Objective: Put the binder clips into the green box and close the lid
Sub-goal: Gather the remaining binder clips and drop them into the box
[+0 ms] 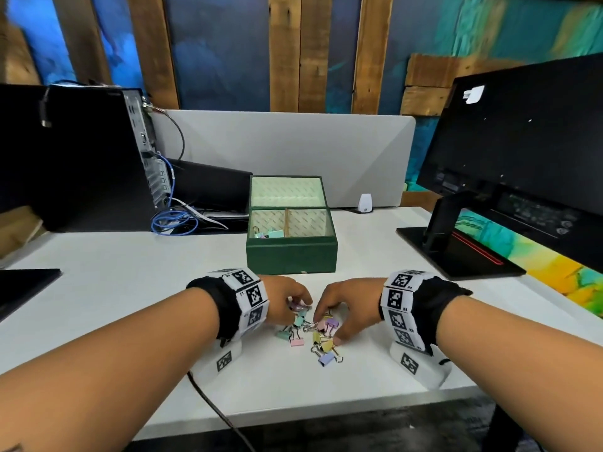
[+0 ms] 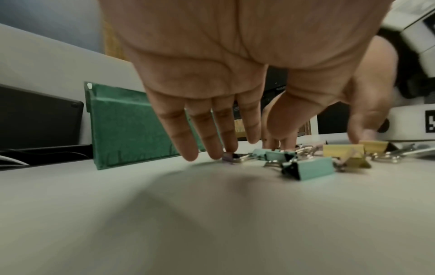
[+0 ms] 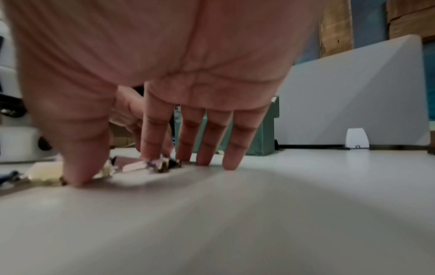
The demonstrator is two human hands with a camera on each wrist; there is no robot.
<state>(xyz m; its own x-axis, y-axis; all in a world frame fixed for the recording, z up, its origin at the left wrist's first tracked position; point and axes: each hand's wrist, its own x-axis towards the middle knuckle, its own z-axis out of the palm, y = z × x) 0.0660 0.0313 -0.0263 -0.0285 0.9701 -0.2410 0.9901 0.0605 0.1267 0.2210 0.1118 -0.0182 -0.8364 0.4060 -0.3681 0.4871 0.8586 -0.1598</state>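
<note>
Both hands reach down with fingers extended, the left hand (image 1: 287, 296) and right hand (image 1: 350, 305) touching binder clips (image 1: 313, 331) on the surface (image 1: 130, 288). Neither hand grips one. The green box (image 1: 291, 252) stands open behind.

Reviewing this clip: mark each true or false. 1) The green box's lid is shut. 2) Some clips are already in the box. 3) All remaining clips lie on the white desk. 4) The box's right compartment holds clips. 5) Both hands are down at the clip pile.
1) False: the green box has its hinged lid standing open.
2) True: a few pastel binder clips lie in the left compartment.
3) True: the loose pile of clips sits on the white desk.
4) False: it looks empty.
5) True: left hand and right hand both reach into it.
</note>
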